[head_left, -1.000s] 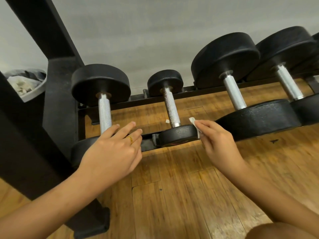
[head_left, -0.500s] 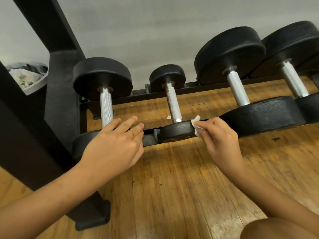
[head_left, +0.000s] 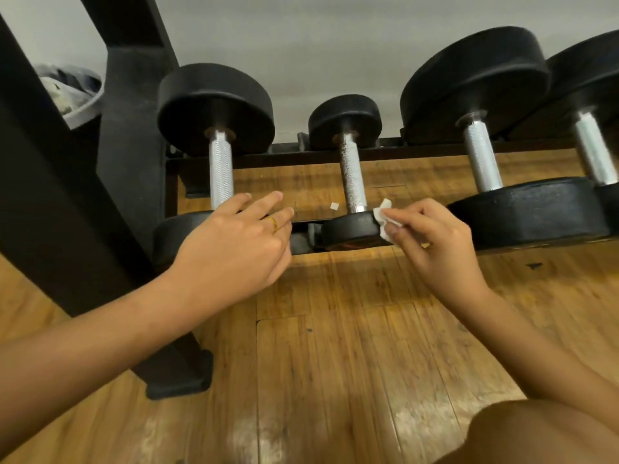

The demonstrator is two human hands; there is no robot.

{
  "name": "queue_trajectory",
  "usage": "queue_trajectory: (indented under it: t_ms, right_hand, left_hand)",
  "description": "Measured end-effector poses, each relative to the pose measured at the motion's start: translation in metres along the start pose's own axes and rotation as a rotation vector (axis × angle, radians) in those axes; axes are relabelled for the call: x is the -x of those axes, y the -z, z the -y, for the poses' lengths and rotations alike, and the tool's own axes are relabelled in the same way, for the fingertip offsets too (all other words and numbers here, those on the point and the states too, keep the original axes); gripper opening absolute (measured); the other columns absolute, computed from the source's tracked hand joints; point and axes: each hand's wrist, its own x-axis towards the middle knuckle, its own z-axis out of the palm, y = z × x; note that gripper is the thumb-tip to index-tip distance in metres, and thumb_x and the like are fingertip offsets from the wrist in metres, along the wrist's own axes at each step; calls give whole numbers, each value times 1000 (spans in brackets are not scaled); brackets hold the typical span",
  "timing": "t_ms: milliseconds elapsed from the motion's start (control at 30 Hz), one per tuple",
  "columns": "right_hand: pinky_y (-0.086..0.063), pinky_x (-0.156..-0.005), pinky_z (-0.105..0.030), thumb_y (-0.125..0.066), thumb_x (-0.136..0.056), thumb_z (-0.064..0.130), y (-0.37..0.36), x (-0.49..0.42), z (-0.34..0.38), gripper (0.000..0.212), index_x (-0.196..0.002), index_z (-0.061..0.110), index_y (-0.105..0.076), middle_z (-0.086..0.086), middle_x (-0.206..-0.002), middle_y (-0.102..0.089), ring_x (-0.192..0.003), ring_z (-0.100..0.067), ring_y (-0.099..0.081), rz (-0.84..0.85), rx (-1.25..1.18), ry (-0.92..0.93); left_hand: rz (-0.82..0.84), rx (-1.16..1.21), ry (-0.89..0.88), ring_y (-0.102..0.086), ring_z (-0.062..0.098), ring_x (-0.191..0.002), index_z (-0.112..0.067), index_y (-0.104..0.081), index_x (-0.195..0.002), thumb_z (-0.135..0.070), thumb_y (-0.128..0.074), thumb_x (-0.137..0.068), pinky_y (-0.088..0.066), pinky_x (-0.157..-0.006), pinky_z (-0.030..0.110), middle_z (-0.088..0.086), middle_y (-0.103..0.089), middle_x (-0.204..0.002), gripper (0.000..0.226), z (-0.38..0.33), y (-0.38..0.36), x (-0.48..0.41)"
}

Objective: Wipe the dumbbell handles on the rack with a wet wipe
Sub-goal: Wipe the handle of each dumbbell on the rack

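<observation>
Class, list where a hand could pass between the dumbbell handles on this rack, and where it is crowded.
Open gaps lie either side of the small dumbbell's handle, toward the left handle and the third handle. Bare floor fronts the rack. Crowded: around the fourth handle, heads nearly meeting.

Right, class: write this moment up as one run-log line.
right hand: pinches wet wipe at near weight of small dumbbell | left hand: fingers straight, over near weight of leftmost dumbbell | wet wipe: not around any handle
</observation>
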Motion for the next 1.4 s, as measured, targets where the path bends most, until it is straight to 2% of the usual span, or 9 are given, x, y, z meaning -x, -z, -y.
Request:
queue_trajectory:
  t_ms: [100,267,367,600,833,1000,1133,1267,1400]
  right_hand:
    - [-45,-77,-15,-65,-93,11,6,-6,1,26,-117,9,-71,-3,-94,-59,-86,-11,-55,39,43,21]
    - [-39,-84,-25,-61,-91,25,1,-66,30,27,-115,19,-73,11,-93,-52,-92,-6,-46,524,179,308]
    - [-35,-88,-19,-66,-93,25,11,-86,27,25,-117,26,-73,19,-95,-56,-94,-1,-50,678,83,190]
    - [-44,-94,-29,-60,-97,29,-22,-126,45,23,-117,24,-71,11,-109,-60,-105,-7,-54,1023,145,171]
    - [-40,-86,-22,-60,-98,26,-30,-154,51,19,-114,25,-71,8,-116,-64,-106,-6,-57,1311,138,-11]
    - [-44,-104,-41,-64,-96,31,-55,-154,57,16,-109,25,-71,4,-113,-68,-108,-16,-60,1358,207,3]
    - [-43,-94,-32,-63,-96,30,-35,-150,55,14,-107,27,-71,8,-112,-65,-107,-11,-58,1317,162,-33]
    - [-40,-84,-22,-63,-95,32,11,-114,36,18,-110,34,-71,17,-103,-56,-98,0,-54,1023,69,14]
    - [-43,-82,-22,-63,-91,30,20,-54,14,25,-113,26,-73,12,-98,-56,-93,-4,-55,495,12,5]
  left_hand:
    - [-1,-13,5,-52,33,-139,-3,-72,-124,-32,-27,-106,-46,-107,53,16,-66,-137,57,-1,0,0]
    - [13,-27,2,-49,32,-142,-7,-70,-129,-35,-25,-106,-44,-110,53,14,-63,-141,58,1,0,0]
    - [12,-23,-1,-48,29,-143,-9,-70,-130,-35,-24,-106,-42,-111,51,11,-63,-142,58,0,0,1]
    - [-1,-43,-1,-49,29,-142,-9,-72,-126,-34,-24,-106,-43,-109,50,10,-65,-139,58,1,1,1]
    - [-12,-61,-11,-49,28,-141,-10,-73,-123,-34,-24,-105,-43,-108,48,9,-67,-135,57,1,0,2]
    - [-3,-63,-12,-48,29,-142,-9,-72,-125,-33,-30,-107,-43,-109,49,10,-66,-138,51,3,1,3]
    - [-7,-60,-8,-49,30,-141,-8,-71,-127,-32,-29,-107,-43,-109,50,11,-66,-138,52,3,2,3]
    - [4,-51,-14,-49,31,-141,-7,-70,-129,-33,-32,-108,-44,-110,50,12,-64,-140,50,4,1,3]
    - [0,-57,-14,-50,31,-141,-6,-71,-126,-33,-27,-106,-44,-109,51,13,-65,-139,56,4,0,5]
